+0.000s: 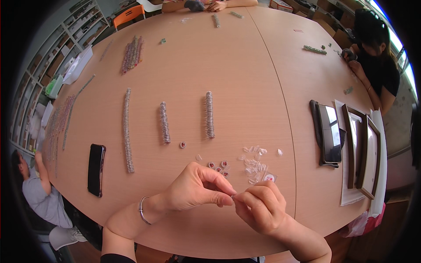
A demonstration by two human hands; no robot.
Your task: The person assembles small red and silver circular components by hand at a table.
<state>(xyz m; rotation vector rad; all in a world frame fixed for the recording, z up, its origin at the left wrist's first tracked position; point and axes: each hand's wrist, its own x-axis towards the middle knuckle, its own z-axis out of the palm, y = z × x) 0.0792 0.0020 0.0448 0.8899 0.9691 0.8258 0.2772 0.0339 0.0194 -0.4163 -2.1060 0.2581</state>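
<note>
My left hand (193, 187) and my right hand (262, 206) meet over the table's near side, thumbs and forefingers pinched together. Whatever sits between the fingertips is too small to make out. Just beyond my left fingers lie several small oval pieces with red centres and pale rims (224, 164). A single similar red-centred piece (183, 144) rests farther left. Past my right hand is a loose pile of clear, petal-like flakes (253, 165). At the pile's near edge, partly behind my right fingers, is a clear piece with a red-marked round label (270, 177).
Three upright-lying stacks of thin discs, long (127, 131), short (164, 122) and thick (209, 115), lie ahead. A dark phone (96, 171) is left; another phone (330, 131) and brown frames (368, 158) are right. Other people sit around the table (245, 87).
</note>
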